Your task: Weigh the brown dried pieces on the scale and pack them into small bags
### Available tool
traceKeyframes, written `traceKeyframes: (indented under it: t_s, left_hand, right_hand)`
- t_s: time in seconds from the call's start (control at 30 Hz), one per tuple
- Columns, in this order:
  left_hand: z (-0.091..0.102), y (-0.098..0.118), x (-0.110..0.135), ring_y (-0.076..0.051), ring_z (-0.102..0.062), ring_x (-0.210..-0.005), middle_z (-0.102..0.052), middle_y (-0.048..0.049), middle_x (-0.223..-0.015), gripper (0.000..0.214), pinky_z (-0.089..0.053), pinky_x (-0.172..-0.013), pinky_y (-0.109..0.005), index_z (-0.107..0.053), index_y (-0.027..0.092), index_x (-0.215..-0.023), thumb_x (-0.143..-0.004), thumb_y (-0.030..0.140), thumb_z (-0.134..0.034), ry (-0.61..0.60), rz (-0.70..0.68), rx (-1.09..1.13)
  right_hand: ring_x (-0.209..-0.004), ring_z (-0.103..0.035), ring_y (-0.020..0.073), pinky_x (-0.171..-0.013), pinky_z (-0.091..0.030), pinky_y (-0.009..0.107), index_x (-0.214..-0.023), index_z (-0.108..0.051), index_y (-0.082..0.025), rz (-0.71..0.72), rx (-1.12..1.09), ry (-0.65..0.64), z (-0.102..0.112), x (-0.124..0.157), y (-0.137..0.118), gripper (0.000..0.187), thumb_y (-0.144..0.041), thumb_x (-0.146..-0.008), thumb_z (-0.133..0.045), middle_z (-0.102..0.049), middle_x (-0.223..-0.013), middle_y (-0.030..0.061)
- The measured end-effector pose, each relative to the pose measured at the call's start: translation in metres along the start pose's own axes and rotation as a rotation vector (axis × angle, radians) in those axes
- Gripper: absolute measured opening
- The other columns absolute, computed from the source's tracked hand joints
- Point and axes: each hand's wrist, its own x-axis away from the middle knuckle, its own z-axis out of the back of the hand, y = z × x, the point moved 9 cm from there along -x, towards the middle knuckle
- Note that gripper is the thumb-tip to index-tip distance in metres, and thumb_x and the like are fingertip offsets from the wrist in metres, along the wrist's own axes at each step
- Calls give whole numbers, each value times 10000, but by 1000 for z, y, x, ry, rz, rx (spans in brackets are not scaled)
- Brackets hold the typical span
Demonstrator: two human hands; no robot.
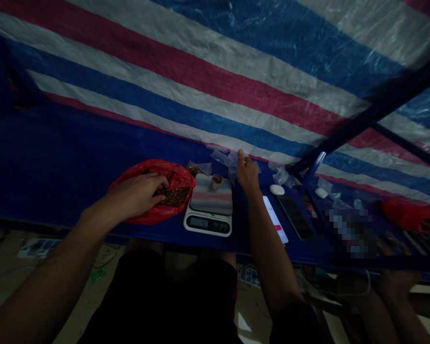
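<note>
My left hand (141, 192) reaches into a red plastic bag (139, 217) on the blue tabletop. Its thumb and fingers are apart, over brown beans (175, 196) that look like coffee beans. Just right of the bag stands a white digital scale (208, 224). A small cup (215, 181) with something brown inside sits on its plate. Beyond the scale's right side, my right hand (247, 172) is closed with the thumb up, among clear plastic bags (232, 162). Plastic shows on both sides of its curled fingers, which are partly hidden.
A small bag with brown contents (197, 168) lies behind the scale. Right of my forearm are a lit phone (276, 222), a dark phone (295, 217) and a white case (277, 189). A striped sheet (200, 81) hangs behind the table. Another person's legs show at lower right.
</note>
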Motion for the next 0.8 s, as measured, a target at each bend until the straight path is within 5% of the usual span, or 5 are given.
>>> traceKeyframes:
  t_s: [0.13,0.3,0.47,0.8]
  left_hand:
    - [-3,-3,0,-276,-727,-991,-763,-92,-1169,201,-509,-849,-381,-729,233,-1069,-920,332,-636,-31,17,-17]
    - [-5,-5,-2,-270,-728,-989,-770,-95,-1171,189,-495,-849,-378,-721,225,-1069,-913,292,-639,-28,4,-7]
    - [1,-2,-3,-255,-721,-899,-792,-86,-1071,139,-464,-785,-368,-709,219,-997,-901,253,-614,14,29,-16]
    - [-2,3,-2,-256,-711,-913,-759,-100,-1111,143,-466,-809,-370,-739,210,-994,-878,266,-677,-10,-18,-67]
  right_hand:
    - [-766,-604,215,-703,-465,337,-952,-663,-217,-25,-382,201,25,-1,-4,722,-839,-982,-299,-641,-837,62]
    - [-551,-444,131,-508,-342,272,-954,-676,-244,18,-970,-153,1,13,-55,588,-799,-956,-483,-544,-711,-9]
    - [-612,-534,150,-559,-440,295,-971,-705,-250,120,-935,-388,-20,45,-98,628,-827,-972,-457,-606,-743,17]
    - [-794,-736,224,-820,-603,414,-1059,-711,-246,198,-862,-525,-30,61,-106,588,-777,-998,-466,-756,-824,52]
